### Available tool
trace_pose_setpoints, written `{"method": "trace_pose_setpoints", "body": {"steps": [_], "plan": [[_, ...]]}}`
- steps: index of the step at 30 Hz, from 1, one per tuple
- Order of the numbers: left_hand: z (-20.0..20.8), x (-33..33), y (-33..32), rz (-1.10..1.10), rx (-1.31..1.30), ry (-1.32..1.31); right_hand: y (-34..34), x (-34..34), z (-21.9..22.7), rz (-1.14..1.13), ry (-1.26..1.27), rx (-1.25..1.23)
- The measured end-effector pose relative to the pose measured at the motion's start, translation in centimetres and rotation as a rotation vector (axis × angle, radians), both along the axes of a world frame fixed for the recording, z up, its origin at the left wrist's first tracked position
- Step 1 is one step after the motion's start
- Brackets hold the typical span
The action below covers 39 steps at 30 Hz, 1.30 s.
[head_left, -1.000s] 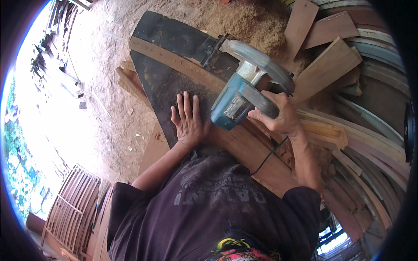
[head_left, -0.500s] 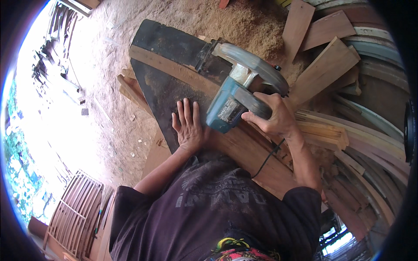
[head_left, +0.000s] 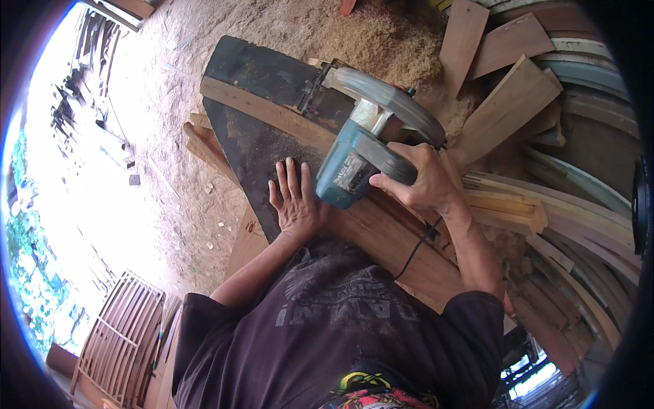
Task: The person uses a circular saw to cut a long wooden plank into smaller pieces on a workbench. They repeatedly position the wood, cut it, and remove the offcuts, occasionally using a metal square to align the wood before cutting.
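Circular saw (head_left: 368, 117) with a blue motor housing and a large grey blade guard sits just above and right of the centre of the frame, its dark base plate against a black board (head_left: 262, 65) that fills the upper middle. The right hand (head_left: 424, 180), right of centre, is closed around the saw's dark handle, with the thumb lying along the near side and the other fingers mostly hidden behind the grip. A black power cord (head_left: 414, 253) drops below that hand toward the shirt. Left of the saw, the left hand (head_left: 298, 213) lies palm down on the same black board, open and holding nothing, its visible fingers straight and pointing to the top of the frame; its thumb cannot be made out clearly. A narrow strip of brown wood (head_left: 252, 105) runs diagonally along the black board from the upper left and passes under the saw, while a broader brown plank (head_left: 388, 242) slants down to the right below the motor housing; whether the two are one piece cannot be told, and the blade is hidden. Sawdust (head_left: 395, 51) is heaped above the saw at the top of the frame. Loose boards (head_left: 507, 112) lie crossed at the upper right, and a slatted wooden frame (head_left: 119, 337) stands at the lower left.
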<state>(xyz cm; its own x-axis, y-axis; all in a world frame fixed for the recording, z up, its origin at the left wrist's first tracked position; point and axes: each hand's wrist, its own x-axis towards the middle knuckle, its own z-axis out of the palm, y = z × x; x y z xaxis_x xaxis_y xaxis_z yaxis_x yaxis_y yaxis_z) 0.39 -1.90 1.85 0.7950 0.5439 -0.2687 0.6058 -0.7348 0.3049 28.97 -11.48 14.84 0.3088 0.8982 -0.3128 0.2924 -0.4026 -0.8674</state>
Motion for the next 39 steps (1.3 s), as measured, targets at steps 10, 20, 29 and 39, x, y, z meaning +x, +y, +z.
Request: {"method": "trace_pose_setpoints", "body": {"steps": [10,20,29,39], "plan": [[-0.2,0.0,0.0,0.001,0.002,0.005,0.2,-0.2,-1.0,-0.022,0.044,0.024],[-0.4,0.0,-0.2,-0.006,0.018,-0.004,0.5,-0.4,-1.6,-0.035,0.039,0.087],[-0.7,-0.1,-0.1,-0.03,0.054,0.055,0.7,-0.7,-2.6,-0.037,-0.004,0.139],[-1.3,0.0,-0.4,-0.009,0.077,-0.041,1.2,-1.4,-3.9,-0.051,-0.106,0.156]]}}
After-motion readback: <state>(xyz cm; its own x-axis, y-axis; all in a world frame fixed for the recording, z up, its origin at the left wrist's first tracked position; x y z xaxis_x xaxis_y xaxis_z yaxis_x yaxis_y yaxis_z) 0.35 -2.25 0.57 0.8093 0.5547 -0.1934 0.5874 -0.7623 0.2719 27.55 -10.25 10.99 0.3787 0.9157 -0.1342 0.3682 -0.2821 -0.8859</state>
